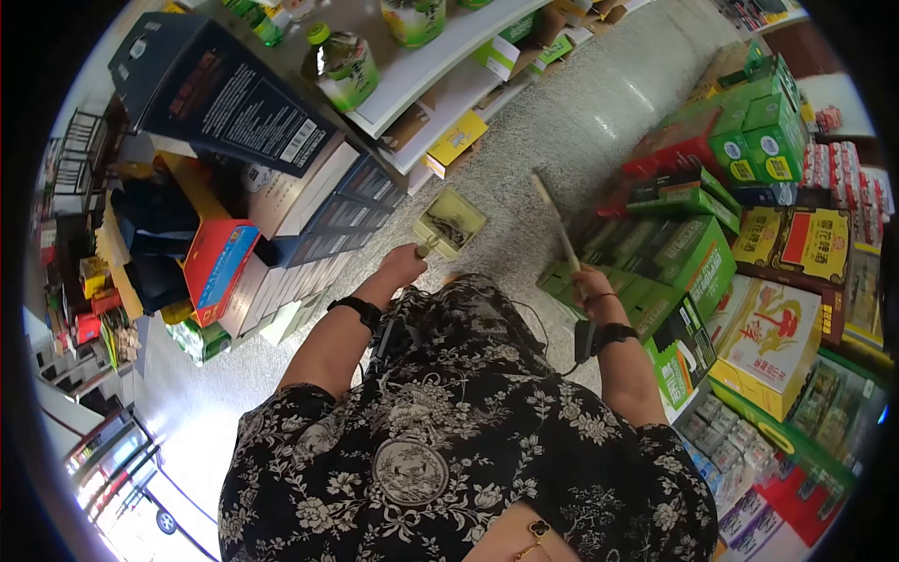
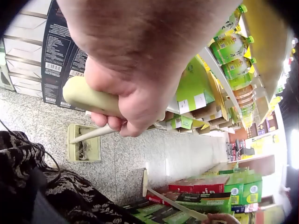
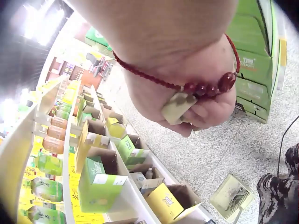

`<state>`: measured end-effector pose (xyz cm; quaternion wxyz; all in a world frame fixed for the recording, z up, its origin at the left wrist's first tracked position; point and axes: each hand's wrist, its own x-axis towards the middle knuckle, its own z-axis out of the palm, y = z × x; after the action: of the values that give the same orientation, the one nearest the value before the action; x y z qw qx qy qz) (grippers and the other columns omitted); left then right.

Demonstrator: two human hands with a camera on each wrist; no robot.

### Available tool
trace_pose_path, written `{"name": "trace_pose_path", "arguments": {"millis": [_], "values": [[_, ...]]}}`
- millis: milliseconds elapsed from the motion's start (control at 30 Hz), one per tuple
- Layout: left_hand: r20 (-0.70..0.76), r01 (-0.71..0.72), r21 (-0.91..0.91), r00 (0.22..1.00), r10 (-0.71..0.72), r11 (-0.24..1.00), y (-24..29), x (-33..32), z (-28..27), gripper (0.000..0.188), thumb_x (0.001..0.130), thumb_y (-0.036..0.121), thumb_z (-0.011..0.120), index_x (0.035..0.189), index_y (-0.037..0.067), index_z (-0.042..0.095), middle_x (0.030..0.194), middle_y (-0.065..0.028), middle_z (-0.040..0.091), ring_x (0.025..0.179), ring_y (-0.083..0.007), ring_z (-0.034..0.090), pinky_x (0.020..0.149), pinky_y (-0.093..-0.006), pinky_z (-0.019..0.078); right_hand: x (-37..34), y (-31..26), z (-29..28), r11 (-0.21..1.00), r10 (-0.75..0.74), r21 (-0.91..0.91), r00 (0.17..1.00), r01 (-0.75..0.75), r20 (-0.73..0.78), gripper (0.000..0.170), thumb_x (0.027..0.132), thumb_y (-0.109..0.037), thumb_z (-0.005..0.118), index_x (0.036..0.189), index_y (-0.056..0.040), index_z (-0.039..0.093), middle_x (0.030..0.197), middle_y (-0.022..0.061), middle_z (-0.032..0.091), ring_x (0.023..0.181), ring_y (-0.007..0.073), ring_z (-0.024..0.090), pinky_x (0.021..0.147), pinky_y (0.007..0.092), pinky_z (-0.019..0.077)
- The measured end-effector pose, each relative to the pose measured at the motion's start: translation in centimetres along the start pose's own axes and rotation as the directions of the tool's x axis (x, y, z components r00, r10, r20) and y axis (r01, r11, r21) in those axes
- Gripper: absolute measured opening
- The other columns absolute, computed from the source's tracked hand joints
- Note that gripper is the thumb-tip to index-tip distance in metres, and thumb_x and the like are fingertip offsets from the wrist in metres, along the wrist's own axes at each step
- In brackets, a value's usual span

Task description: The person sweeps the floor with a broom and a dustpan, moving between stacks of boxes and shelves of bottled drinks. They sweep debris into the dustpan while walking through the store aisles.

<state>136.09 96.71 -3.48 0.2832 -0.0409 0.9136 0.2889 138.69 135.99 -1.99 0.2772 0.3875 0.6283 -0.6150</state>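
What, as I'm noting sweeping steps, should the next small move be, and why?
Probably the right hand should bring the broom toward the dustpan: the pan holds loose debris, the left hand grips its handle, and the broom's head is apart from it, so guarding the contents seems sensible.

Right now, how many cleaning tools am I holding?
2: a dustpan by its handle in your left hand, and what looks like a broom in your right hand. Both hands show, so no held tool seems hidden.
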Motion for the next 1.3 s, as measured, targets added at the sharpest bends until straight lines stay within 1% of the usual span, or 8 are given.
{"name": "trace_pose_path", "arguments": {"millis": [300, 533, 767, 867, 1000, 1133, 1233, 1300], "values": [[0.054, -0.062, 0.088, 0.997, 0.057, 0.994, 4.5, 3.3, -0.6, 0.033, 0.069, 0.024, 0.056, 0.095, 0.005, 0.058, 0.096, -0.0192, 0.06, 0.092, -0.0344, 0.056, 0.08, -0.0409, 0.0449, -2.1, -3.5, 0.3, 0.982, 0.028, -0.188, 0.958, 0.028, 0.286, 0.052, 0.074, -0.01, 0.06, 0.125, -0.0102, 0.048, 0.072, 0.003, 0.054, 0.049, 0.0112, 0.043, 0.04, 0.0278, 0.0336], [0.049, -0.034, 0.135, 0.998, 0.028, 0.99, 8.7, 5.1, -1.2, 0.032, 0.07, 0.023, 0.054, 0.097, 0.007, 0.058, 0.098, -0.0188, 0.06, 0.093, -0.0347, 0.056, 0.08, -0.0413, 0.0444, 0.4, -7.3, -4.2, 0.942, -0.018, -0.323, 0.974, 0.092, 0.225, 0.054, 0.075, -0.008, 0.061, 0.127, -0.0082, 0.046, 0.072, 0.0019, 0.054, 0.05, 0.0111, 0.045, 0.039, 0.0281, 0.0332], [-0.023, -0.003, 0.134, 1.0, 0.006, 0.991, 13.4, 9.4, -0.2, 0.03, 0.07, 0.021, 0.052, 0.094, 0.006, 0.058, 0.089, -0.0195, 0.061, 0.085, -0.036, 0.057, 0.075, -0.0409, 0.0445, 6.6, -11.2, -11.8, 0.996, -0.042, -0.07, 0.99, 0.052, 0.134, 0.064, 0.079, -0.002, 0.054, 0.137, -0.0109, 0.03, 0.064, 0.0037, 0.048, 0.046, 0.0127, 0.042, 0.036, 0.0276, 0.0304], [-0.016, 0.052, 0.092, 0.999, -0.051, 0.994, 16.2, 10.6, -0.4, 0.032, 0.071, 0.023, 0.052, 0.097, 0.007, 0.059, 0.096, -0.018, 0.061, 0.092, -0.0342, 0.057, 0.08, -0.0406, 0.0447, 8.5, -12.7, -13.8, 0.998, -0.051, 0.039, 0.999, 0.052, -0.013, 0.056, 0.08, -0.003, 0.053, 0.133, -0.0106, 0.036, 0.064, 0.0032, 0.046, 0.045, 0.0137, 0.042, 0.035, 0.0284, 0.0302], [-0.027, 0.075, 0.111, 0.997, -0.073, 0.991, 18.3, 12.5, 0.2, 0.032, 0.071, 0.023, 0.052, 0.097, 0.006, 0.059, 0.095, -0.0183, 0.061, 0.09, -0.034, 0.057, 0.079, -0.0402, 0.045, 12.0, -13.4, -15.9, 0.985, -0.062, 0.158, 0.996, 0.071, -0.059, 0.034, 0.083, -0.007, 0.051, 0.116, -0.0088, 0.047, 0.064, 0.0024, 0.044, 0.045, 0.0133, 0.04, 0.034, 0.0304, 0.0299], [-0.027, 0.088, 0.066, 0.996, -0.086, 0.994, 19.4, 14.2, 0.7, 0.031, 0.071, 0.022, 0.053, 0.097, 0.006, 0.058, 0.093, -0.0191, 0.061, 0.088, -0.0347, 0.058, 0.078, -0.0406, 0.0452, 13.3, -14.0, -16.7, 0.966, -0.054, 0.25, 0.997, 0.066, -0.056, 0.031, 0.083, -0.008, 0.052, 0.113, -0.0084, 0.049, 0.064, 0.0023, 0.045, 0.045, 0.0139, 0.042, 0.033, 0.0302, 0.0298], [-0.051, 0.084, 0.038, 0.995, -0.082, 0.996, 19.4, 15.6, 1.2, 0.032, 0.071, 0.022, 0.054, 0.098, 0.006, 0.058, 0.091, -0.0193, 0.061, 0.087, -0.0352, 0.058, 0.076, -0.0408, 0.0456, 13.0, -14.2, -15.9, 0.983, -0.072, 0.174, 0.993, 0.055, 0.094, 0.03, 0.079, -0.008, 0.057, 0.109, -0.0077, 0.051, 0.064, 0.001, 0.045, 0.051, 0.0145, 0.045, 0.042, 0.031, 0.035], [-0.036, 0.1, 0.021, 0.994, -0.1, 0.995, 20.5, 16.0, 1.2, 0.032, 0.071, 0.024, 0.055, 0.098, 0.006, 0.058, 0.09, -0.0189, 0.062, 0.086, -0.0348, 0.059, 0.075, -0.0408, 0.046, 14.5, -12.7, -15.1, 0.984, -0.17, -0.039, 0.976, 0.177, 0.139, 0.031, 0.076, -0.007, 0.058, 0.107, -0.0069, 0.052, 0.064, 0.0004, 0.044, 0.053, 0.0141, 0.042, 0.044, 0.0314, 0.0351]]}}
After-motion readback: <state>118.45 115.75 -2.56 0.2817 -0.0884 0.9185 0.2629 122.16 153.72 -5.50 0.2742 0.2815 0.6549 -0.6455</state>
